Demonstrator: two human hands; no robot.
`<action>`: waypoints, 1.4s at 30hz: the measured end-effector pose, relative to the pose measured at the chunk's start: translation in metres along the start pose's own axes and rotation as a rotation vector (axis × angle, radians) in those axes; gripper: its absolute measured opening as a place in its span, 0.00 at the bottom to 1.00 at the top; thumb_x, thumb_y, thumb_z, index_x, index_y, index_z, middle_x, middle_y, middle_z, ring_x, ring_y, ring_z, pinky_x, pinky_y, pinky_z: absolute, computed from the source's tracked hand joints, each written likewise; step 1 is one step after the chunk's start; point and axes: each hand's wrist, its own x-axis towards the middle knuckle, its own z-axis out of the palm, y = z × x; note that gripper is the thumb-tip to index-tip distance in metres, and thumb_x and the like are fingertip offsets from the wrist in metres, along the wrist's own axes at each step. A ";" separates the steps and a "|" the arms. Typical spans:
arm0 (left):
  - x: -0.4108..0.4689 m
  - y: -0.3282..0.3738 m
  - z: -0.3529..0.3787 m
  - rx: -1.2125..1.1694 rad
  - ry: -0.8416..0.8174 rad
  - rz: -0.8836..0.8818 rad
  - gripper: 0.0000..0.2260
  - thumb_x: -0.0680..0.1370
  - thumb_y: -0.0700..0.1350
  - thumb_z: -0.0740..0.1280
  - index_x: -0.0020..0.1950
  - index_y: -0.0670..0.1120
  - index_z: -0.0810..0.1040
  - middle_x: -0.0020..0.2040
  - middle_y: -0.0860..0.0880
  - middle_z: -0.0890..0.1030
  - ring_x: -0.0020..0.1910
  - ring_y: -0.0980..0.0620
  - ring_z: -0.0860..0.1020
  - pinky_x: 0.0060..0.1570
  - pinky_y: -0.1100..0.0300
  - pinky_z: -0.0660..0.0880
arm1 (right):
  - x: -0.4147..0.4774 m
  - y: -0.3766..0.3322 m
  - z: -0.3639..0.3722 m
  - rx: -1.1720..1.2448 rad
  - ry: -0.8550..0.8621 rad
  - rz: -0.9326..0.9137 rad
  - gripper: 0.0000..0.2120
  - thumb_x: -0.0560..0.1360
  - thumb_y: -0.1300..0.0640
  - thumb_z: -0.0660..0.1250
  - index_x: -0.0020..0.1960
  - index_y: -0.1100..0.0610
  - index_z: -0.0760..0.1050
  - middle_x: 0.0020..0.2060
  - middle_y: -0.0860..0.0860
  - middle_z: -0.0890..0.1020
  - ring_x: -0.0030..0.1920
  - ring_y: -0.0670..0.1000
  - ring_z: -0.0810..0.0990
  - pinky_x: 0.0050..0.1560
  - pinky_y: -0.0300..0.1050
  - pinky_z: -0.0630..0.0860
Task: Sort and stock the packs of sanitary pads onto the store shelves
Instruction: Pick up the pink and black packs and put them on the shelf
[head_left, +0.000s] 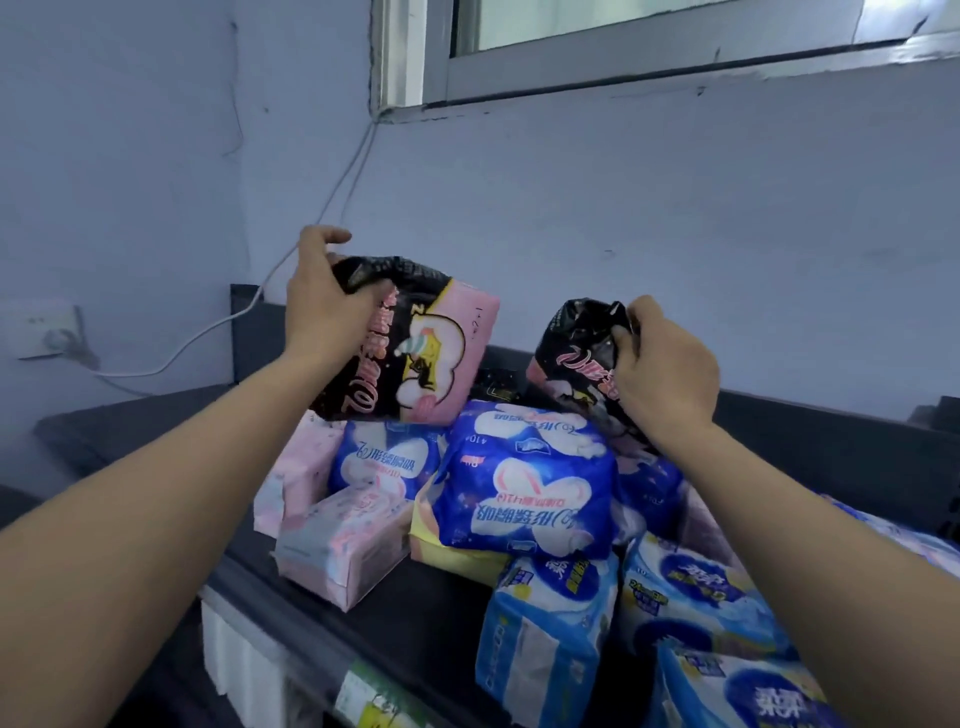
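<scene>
We see pale bluish wall (675, 208) behind, paint scuffed, thin cracks at upper left. Window (649, 21) at top, grey metal frame (623, 78), pane washed out, nothing legible through it. White cable (218, 322) drops from frame's lower left corner, sags leftward to plug (60, 340) in white wall socket (36, 325) at far left

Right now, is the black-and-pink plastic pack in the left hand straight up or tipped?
Tipped. The black-and-pink plastic pack slants, its print running sideways, while the left hand grips its crumpled black end.
</scene>
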 end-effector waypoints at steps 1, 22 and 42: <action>0.003 0.003 0.005 -0.059 -0.041 -0.024 0.19 0.71 0.41 0.74 0.59 0.50 0.72 0.51 0.50 0.78 0.48 0.53 0.77 0.51 0.58 0.73 | 0.003 0.002 0.001 -0.019 0.030 -0.029 0.08 0.81 0.55 0.58 0.53 0.59 0.71 0.42 0.59 0.81 0.41 0.64 0.77 0.35 0.49 0.64; 0.057 -0.027 0.127 0.657 -1.108 0.113 0.11 0.80 0.52 0.63 0.46 0.46 0.76 0.45 0.47 0.79 0.46 0.47 0.76 0.46 0.59 0.68 | 0.042 0.028 0.000 -0.432 -0.014 -0.096 0.10 0.81 0.57 0.59 0.50 0.57 0.79 0.43 0.56 0.78 0.44 0.61 0.76 0.34 0.45 0.58; 0.061 -0.039 0.140 0.485 -0.601 0.206 0.07 0.75 0.40 0.68 0.50 0.41 0.84 0.48 0.38 0.83 0.48 0.40 0.79 0.48 0.51 0.76 | 0.029 0.030 -0.031 -0.299 0.090 0.253 0.07 0.79 0.57 0.60 0.54 0.58 0.74 0.51 0.55 0.79 0.47 0.59 0.75 0.40 0.46 0.65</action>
